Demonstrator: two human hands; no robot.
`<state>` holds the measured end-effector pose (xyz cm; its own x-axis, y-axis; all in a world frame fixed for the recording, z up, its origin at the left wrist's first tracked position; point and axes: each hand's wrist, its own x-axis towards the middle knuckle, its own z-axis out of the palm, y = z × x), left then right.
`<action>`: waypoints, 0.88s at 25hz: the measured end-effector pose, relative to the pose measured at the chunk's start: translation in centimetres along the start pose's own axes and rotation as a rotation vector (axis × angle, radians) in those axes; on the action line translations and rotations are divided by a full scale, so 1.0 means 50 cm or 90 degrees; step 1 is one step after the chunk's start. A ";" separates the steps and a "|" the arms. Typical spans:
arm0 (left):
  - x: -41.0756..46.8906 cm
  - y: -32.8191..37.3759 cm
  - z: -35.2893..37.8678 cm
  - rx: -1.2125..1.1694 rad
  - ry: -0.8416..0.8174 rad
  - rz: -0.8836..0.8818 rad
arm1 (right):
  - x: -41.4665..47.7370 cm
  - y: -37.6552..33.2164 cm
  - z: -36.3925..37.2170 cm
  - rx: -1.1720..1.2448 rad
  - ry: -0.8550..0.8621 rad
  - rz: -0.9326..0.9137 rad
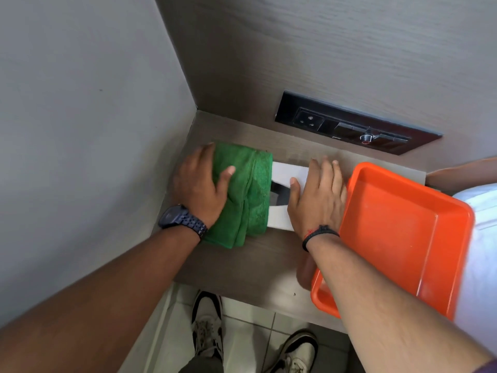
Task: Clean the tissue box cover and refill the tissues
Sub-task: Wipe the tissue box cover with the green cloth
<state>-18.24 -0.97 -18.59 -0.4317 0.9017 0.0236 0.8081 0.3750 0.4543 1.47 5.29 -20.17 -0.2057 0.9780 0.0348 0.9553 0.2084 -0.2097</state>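
On wooden shelf (pixel 242 265), wiping tissue box cover (pixel 290 170) with green cloth (pixel 247 189) under flat, splayed left hand (pixel 199 187); steadying with straight-fingered right hand (pixel 317 195); refilling seemingly not yet begun.

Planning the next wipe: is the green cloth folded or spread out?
Folded. The green cloth shows stacked layers along its near edge, under the left hand, on the tissue box cover.

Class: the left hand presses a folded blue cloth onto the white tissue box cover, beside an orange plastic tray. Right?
No: in the head view the folded cloth under the left hand is green, not blue. The rest stands.
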 end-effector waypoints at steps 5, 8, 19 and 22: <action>0.008 -0.018 -0.026 -0.048 -0.040 -0.168 | -0.018 -0.090 -0.038 0.098 -0.148 0.005; 0.034 -0.028 -0.029 -0.112 -0.077 -0.291 | -0.013 -0.137 -0.037 0.164 -0.243 0.091; 0.016 0.016 -0.068 -0.093 -0.066 -0.255 | -0.050 -0.192 -0.054 0.393 -0.209 0.107; 0.028 0.094 -0.097 -0.196 -0.038 -0.259 | -0.033 -0.153 -0.103 0.473 -0.106 0.131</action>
<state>-16.99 1.02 -12.08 -0.6563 0.7098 -0.2559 0.4201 0.6255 0.6575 -4.41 2.14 -13.61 -0.1257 0.9696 -0.2101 0.5976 -0.0950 -0.7961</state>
